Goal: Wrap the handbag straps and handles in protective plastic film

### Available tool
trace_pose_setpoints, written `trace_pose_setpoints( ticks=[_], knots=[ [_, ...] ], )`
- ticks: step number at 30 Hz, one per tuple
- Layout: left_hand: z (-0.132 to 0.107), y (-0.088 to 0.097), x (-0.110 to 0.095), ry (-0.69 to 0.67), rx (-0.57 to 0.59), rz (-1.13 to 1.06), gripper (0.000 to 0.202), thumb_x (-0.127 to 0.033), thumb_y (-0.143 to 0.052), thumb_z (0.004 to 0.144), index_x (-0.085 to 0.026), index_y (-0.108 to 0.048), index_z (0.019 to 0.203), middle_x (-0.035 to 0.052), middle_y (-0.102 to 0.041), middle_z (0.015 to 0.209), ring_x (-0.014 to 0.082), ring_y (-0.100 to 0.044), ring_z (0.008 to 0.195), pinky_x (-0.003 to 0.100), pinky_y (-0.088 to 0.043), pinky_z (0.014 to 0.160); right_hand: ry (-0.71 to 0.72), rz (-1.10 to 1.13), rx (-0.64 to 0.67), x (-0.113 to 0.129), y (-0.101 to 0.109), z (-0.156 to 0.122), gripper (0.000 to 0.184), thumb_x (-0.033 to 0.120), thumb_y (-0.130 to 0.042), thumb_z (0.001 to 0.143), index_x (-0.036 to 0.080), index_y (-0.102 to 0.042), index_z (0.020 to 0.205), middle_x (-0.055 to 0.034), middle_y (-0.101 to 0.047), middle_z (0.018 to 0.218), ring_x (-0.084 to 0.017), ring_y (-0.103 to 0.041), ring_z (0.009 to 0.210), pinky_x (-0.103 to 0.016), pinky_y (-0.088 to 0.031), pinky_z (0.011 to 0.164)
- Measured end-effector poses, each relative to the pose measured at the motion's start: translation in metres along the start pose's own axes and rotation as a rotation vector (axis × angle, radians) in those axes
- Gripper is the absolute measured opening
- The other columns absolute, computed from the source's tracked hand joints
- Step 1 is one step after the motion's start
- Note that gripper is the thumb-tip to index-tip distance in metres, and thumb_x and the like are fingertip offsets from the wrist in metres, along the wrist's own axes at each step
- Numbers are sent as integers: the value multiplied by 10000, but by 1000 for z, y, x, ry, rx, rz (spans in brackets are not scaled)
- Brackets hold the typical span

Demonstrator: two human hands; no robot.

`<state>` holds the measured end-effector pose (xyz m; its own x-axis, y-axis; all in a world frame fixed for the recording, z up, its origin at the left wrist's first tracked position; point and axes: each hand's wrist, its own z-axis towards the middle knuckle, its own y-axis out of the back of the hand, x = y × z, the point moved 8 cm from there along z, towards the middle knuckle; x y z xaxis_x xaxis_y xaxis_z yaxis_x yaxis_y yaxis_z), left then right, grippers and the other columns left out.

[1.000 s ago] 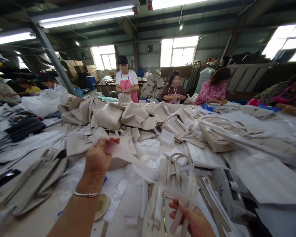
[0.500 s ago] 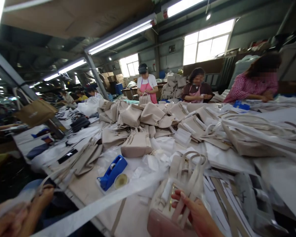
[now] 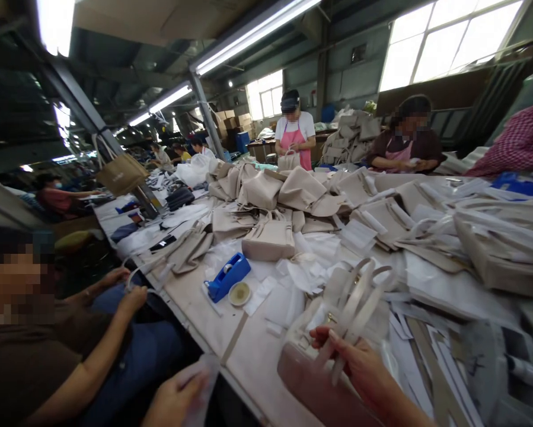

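Observation:
A beige handbag (image 3: 302, 356) with two upright handles and gold-coloured fittings stands at the near edge of the table. My right hand (image 3: 359, 365) pinches a pale strap (image 3: 324, 359) on it, thumb against fingers. Lower and to the left, off the table's edge, my left hand (image 3: 177, 397) is closed on a thin white wrapping strip (image 3: 206, 379), partly blurred. A blue tape dispenser (image 3: 228, 277) and a small round dish (image 3: 239, 293) with yellowish contents lie beyond the bag, to its left.
Several beige bags are heaped across the table (image 3: 190, 296), with one bag (image 3: 268, 237) upright before them. At right are a grey tape dispenser (image 3: 500, 367) and paper strips (image 3: 408, 356). A seated co-worker (image 3: 70, 362) is close at left; others work across the table.
The long white strip that stretched across the table is no longer spread there. My left hand now shows nearer the table edge. My right hand stays on the bag's strap. The view has swung left.

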<state>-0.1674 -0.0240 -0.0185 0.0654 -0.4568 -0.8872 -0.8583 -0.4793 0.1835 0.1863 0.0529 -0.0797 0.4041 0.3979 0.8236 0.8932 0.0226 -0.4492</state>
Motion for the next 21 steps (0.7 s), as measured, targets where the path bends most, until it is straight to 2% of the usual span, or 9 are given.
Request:
trace_pose_setpoints(
  ticks=[1,3,6,9,12,16,18,20,21],
  knots=[
    [11,-29,14,54,107,-47,434,-414,-888,554,-157,-741,871,68,-733,886,254,-679,839,328,-555,706,5,-35,28,3,-7,-3,514,599,-721,728,155,-757,985,-150,-720,1088,-316,-634,1040,-424,-473,901],
    [24,-92,28,109,325,-141,440,-410,-870,590,-172,-747,939,80,-742,932,240,-679,873,311,-545,709,-6,-64,90,6,-23,-9,465,571,-764,694,162,-770,916,-151,-659,1232,-324,-594,1115,-422,-452,936],
    [18,-175,18,82,625,-227,378,-374,-809,700,-147,-742,995,116,-739,964,230,-678,886,326,-534,781,-58,-16,213,-3,-44,-17,433,516,-814,658,167,-765,908,-135,-615,1293,-303,-595,1095,-411,-451,928],
    [1,-223,3,89,835,-257,321,-359,-796,718,-106,-748,910,126,-732,867,220,-672,801,342,-518,810,-108,48,280,-18,-58,-17,440,502,-806,680,166,-752,960,-117,-701,1030,-261,-641,910,-401,-480,834],
    [-5,-239,3,128,873,-222,308,-360,-824,676,-101,-738,821,90,-696,748,174,-626,676,289,-496,699,-79,47,213,-19,-61,-9,416,485,-805,688,167,-757,952,-94,-711,929,-252,-644,873,-400,-474,847],
    [2,-240,11,123,935,-97,325,-414,-807,680,-105,-714,723,43,-618,638,120,-528,570,237,-429,584,-56,141,188,-12,-66,-2,457,481,-811,679,161,-755,1001,-109,-724,980,-280,-643,979,-412,-440,943],
    [27,-227,7,-21,899,44,368,-493,-709,768,-130,-731,822,78,-661,762,163,-585,667,266,-469,630,-104,186,148,-18,-58,0,451,468,-819,674,152,-762,989,-110,-738,899,-266,-666,901,-390,-468,895],
    [71,-200,-6,-321,704,296,398,-517,-585,852,-163,-736,955,129,-676,1023,244,-623,929,342,-509,794,-187,210,73,-30,-41,0,445,469,-821,675,153,-767,984,-89,-729,741,-228,-674,726,-358,-504,775],
    [95,-183,-15,-499,546,461,390,-494,-549,876,-176,-733,1009,144,-640,1164,279,-577,1093,381,-483,911,-230,229,21,-37,-32,1,446,475,-823,671,164,-766,986,-71,-713,674,-209,-662,649,-343,-509,713]
  ],
)
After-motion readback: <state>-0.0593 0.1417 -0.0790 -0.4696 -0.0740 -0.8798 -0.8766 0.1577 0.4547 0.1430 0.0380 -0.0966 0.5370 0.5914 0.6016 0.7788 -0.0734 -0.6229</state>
